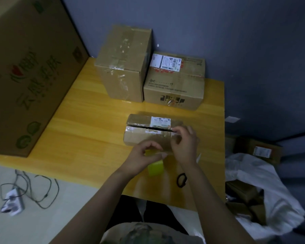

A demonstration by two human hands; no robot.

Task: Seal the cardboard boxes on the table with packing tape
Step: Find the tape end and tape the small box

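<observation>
- The small box (141,136) is set near the middle of the table (77,134), and a dark slit is seen open along its top seam, so it is judged not yet sealed
- Glossy scraps of old tape and a torn white label are seen beside that seam; no fresh strip can be made out across it
- The tape roll (156,167), yellow-green, is held by the left grip (144,155), whose fingers are curled round it, just in front of the small box on the near side
- The right grip (185,143) is held at the right end of the seam with its fingers bent together; whether a tape end is pinched there cannot be told, the tape being clear and the light poor
- The tall box (123,67) at the far edge is seen with wrinkled tape run over its top and down its front, and is judged done
- The labelled box (174,85), touching it on the right at the far edge, is closed; whether new tape has been laid on it cannot be told
- The scissors (181,179) are left lying near the near right corner, ready for a cut
- What is judged left: the strip to be laid along the small box's seam, pressed down and cut
</observation>
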